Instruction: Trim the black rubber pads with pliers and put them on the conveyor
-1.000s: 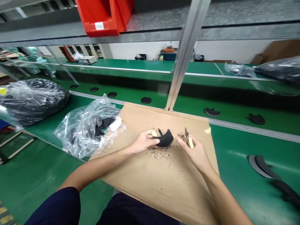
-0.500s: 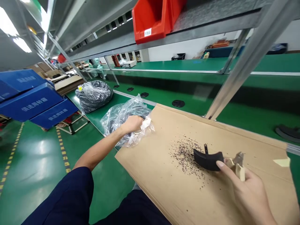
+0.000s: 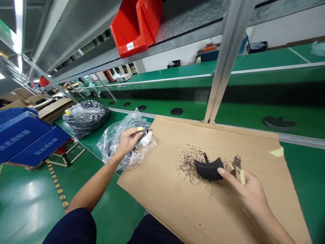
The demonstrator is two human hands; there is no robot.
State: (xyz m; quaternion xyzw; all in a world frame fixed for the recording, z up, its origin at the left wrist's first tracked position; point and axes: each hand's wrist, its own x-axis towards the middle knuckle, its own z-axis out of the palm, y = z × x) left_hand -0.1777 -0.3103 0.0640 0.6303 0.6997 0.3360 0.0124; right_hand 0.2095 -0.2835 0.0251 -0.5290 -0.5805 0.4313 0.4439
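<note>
Pinching what looks like a slim black piece (image 3: 149, 130), seen edge-on, your left hand (image 3: 128, 142) has thumb and forefinger closed together over the slack clear bag (image 3: 108, 140); the piece's full shape can't be told. More dark parts show through the film, so by my reading stock is left to handle. Mid-sheet, scattered black crumbs (image 3: 189, 164) suggest cutting is partly done. Right of them, your right hand (image 3: 250, 189) grips the curved black part (image 3: 208, 169) by its right end, thumb on top, cream-handled nippers (image 3: 238, 164) tucked in the same palm; a small tab stands at the part's far side. Blade gap unclear.

Surface: cardboard sheet (image 3: 162, 189) over a green bench, yellowish tape (image 3: 277, 152) near its far right corner.

Room, left to right: blue crates (image 3: 30, 135), a tied bag (image 3: 87, 118) with dark contents, flat black discs (image 3: 176, 111) spaced along the far green strip, a red bin (image 3: 129, 46) on the shelf above, a metal post (image 3: 223, 64), then a dark crescent piece (image 3: 279, 123).
</note>
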